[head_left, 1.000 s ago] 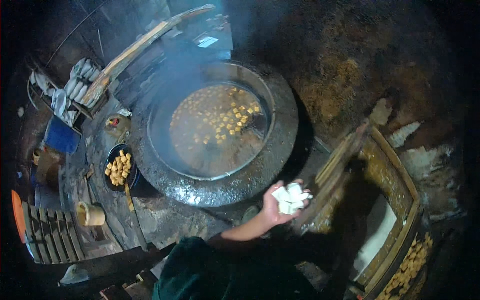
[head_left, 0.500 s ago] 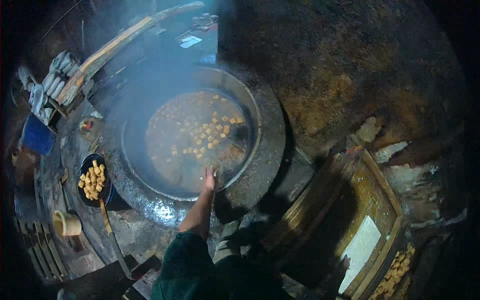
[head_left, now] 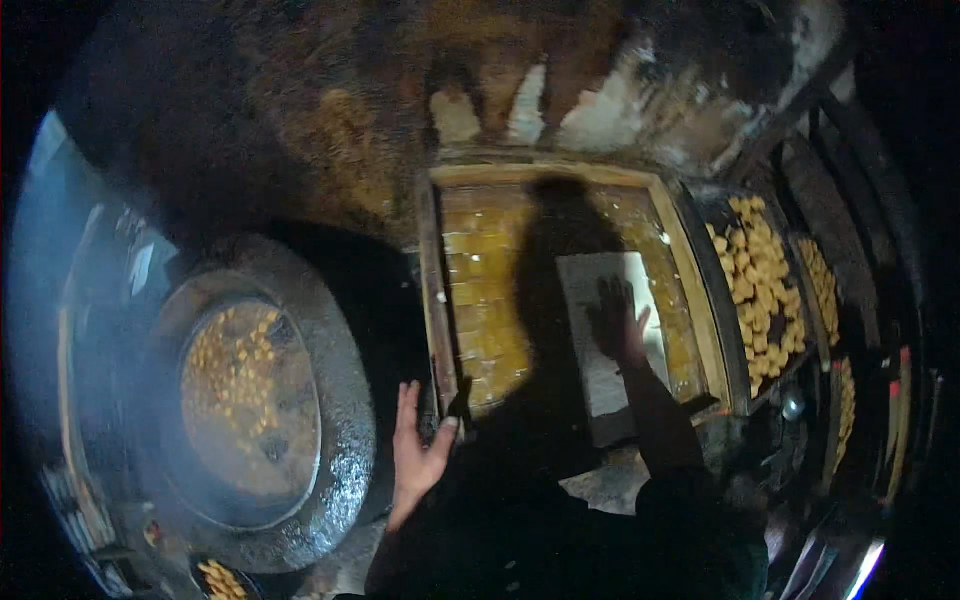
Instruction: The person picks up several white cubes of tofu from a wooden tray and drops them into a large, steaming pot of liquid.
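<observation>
My left hand (head_left: 420, 445) is beside the near left corner of a wooden-framed tray (head_left: 432, 290), empty, its fingers stretched up and the thumb apart. Over a pale rectangular slab or sheet (head_left: 590, 385) in the tray, my right hand (head_left: 620, 325) has its fingers spread. It lies in shadow, and I cannot tell whether it touches the pale surface. Yellow-brown squares or a woven base (head_left: 485, 325) cover the tray's bottom, wet-looking, with small white bits.
To the left stands a steaming round vat (head_left: 345, 400) with many small golden cubes (head_left: 250, 370) in brown liquid. A container of golden pieces (head_left: 222, 580) is at the lower left. Beyond the tray's right side lie more golden pieces (head_left: 765, 290). A stained wall (head_left: 350, 120) rises behind.
The view has swung right, bringing the tray to the middle. My left hand has left its place over the vat and come beside the tray. My right hand now shows over the pale slab.
</observation>
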The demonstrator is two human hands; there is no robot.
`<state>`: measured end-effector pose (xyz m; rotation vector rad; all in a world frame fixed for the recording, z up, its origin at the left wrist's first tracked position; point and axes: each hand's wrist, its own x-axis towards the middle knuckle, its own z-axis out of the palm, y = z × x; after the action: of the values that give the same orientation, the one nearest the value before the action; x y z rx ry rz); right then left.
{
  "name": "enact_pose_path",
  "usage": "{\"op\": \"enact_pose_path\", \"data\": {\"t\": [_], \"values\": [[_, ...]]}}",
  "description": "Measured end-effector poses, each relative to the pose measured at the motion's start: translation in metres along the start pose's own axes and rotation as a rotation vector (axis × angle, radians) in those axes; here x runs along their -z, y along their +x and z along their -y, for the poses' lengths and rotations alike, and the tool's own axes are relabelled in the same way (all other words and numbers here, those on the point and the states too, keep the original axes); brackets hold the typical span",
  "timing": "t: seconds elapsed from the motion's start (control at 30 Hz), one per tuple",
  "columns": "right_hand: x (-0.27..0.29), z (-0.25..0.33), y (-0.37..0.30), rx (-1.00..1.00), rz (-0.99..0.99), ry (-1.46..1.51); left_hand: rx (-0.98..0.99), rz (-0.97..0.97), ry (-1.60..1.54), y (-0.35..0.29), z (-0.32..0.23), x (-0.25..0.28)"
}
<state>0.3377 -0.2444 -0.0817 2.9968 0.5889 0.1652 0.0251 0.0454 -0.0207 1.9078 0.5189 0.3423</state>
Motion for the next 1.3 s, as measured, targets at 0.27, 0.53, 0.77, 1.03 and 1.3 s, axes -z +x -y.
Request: {"op": "enact_pose_path", "data": {"t": [0.27,0.53,0.77,1.03,1.3], "values": [[-0.034,-0.063,0.098,-0.252,-0.385,0.226,-0.069,-0.039,0.444,0.008,-0.024,-0.065],[0.011,-0.056,0.106,-0.15,-0.274,0.148,0.003,0.006,0.676,0.024,-0.03,-0.069],[0.106,-0.063,0.09,-0.021,-0.51,-0.128,-0.146,0.031,0.73,0.039,-0.018,-0.07],[0.106,-0.078,0.084,0.09,-0.544,0.062,0.045,0.055,0.643,0.039,-0.04,-0.073],[0.125,-0.058,0.066,0.075,-0.597,0.118,-0.111,-0.016,0.63,0.041,-0.033,-0.074]]}}
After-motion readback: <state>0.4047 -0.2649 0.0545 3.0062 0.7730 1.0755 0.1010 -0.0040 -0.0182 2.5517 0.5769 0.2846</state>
